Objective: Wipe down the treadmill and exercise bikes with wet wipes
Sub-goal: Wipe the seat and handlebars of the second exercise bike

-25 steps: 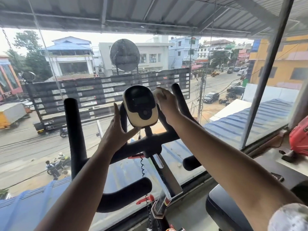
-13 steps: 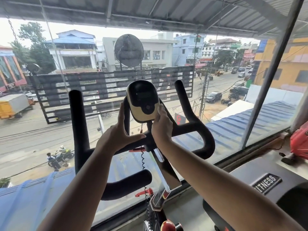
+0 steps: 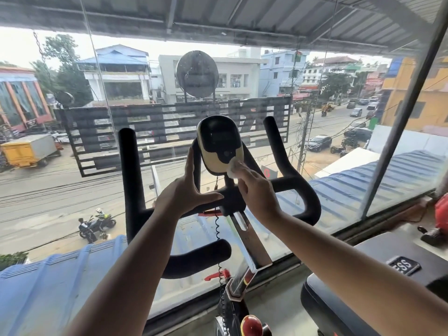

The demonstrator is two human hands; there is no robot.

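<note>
A person stands at an exercise bike facing a large window over a street. The landmark is the bike's oval console, black and cream, mounted at the centre of the black handlebars.

The left hand rests against the console's left edge. Its fingers are straight and together, pointing up, with the thumb spread wide below the console, and it seems to be steadying the unit.

The right hand is at the console's lower right corner. Its fingers are curled round a small white wet wipe, which is pressed against the cream casing there.

A coiled cable hangs below the console. Lower right of the console sits another black machine, which could be the treadmill but is only partly in view.

The step in hand appears to be wiping the console. The next move probably calls for drawing the wipe across the dark screen with light pressure, then going on to the handlebars, while the left hand braces the console against twisting.
</note>
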